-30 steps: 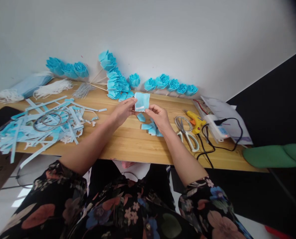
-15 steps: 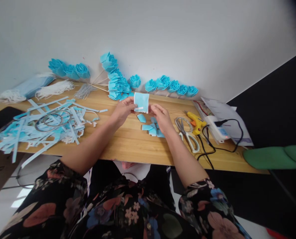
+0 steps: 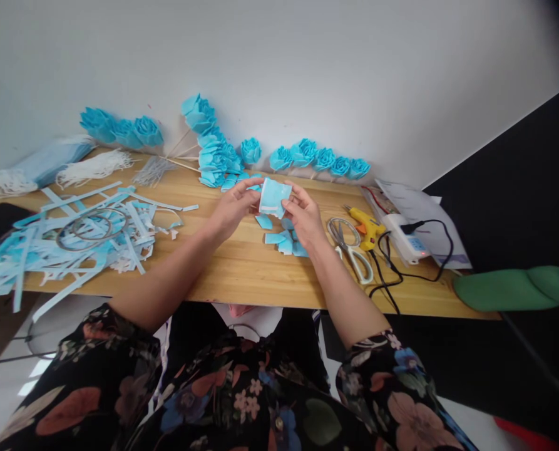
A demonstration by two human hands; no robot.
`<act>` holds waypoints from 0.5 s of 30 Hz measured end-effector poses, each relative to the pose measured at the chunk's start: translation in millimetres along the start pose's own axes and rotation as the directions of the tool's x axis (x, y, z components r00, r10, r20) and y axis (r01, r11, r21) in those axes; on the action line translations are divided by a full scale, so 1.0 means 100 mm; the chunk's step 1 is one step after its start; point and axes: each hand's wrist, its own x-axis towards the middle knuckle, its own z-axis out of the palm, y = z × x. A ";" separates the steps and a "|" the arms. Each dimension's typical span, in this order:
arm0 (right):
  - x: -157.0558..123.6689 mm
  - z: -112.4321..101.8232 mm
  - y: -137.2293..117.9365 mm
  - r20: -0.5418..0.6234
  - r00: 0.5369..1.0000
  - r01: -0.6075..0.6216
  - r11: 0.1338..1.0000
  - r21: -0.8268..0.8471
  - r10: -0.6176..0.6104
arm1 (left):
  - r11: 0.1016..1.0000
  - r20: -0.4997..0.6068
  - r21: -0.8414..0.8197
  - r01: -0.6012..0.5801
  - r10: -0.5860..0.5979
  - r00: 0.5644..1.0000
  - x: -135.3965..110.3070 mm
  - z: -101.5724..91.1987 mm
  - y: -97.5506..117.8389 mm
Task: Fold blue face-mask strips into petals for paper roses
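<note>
A small light-blue square of mask fabric (image 3: 274,195) with a short white strip near its lower edge is held up above the table. My right hand (image 3: 303,213) pinches its right side, thumb on the front and fingers behind. At its left edge, my left hand (image 3: 236,205) is closed on it, some fingertips hidden behind the square. Below the hands lie several cut blue petal pieces (image 3: 286,241), with one single piece (image 3: 263,222) apart from them. More blue pieces (image 3: 230,181) lie behind my left hand.
Blue fabric flowers (image 3: 213,160) on sticks lean along the wall. Left are a heap of cut strips (image 3: 86,244), wire rings (image 3: 91,228), a stack of masks (image 3: 44,164) and a phone (image 3: 2,222). Right are scissors (image 3: 354,260), a yellow glue gun (image 3: 368,227) and a power strip (image 3: 408,241).
My right hand has come onto the square, its thumb now on the front. The square has shifted slightly right and tilted. My left thumb has slid back toward its left edge.
</note>
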 end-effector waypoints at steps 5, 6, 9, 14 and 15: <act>0.02 -0.03 -0.02 -0.025 0.999 -0.043 0.998 0.036 0.044 | 0.841 0.008 0.480 -0.250 0.280 0.960 0.02 -0.04 0.01; 0.02 -0.03 -0.02 -0.021 0.998 -0.050 0.997 0.060 0.052 | 0.764 0.059 0.574 -0.294 0.320 0.946 0.01 -0.03 0.00; 0.01 -0.02 -0.03 0.018 0.996 -0.086 0.984 0.159 0.084 | 0.593 0.202 0.705 -0.388 0.357 0.912 -0.02 0.01 -0.07; -0.04 0.03 -0.08 0.063 0.989 -0.147 0.962 0.231 0.135 | 0.595 0.180 0.684 -0.422 0.423 0.888 -0.04 0.05 -0.17; -0.05 0.03 -0.08 0.067 0.988 -0.152 0.961 0.232 0.140 | 0.627 0.153 0.656 -0.421 0.436 0.887 -0.04 0.05 -0.16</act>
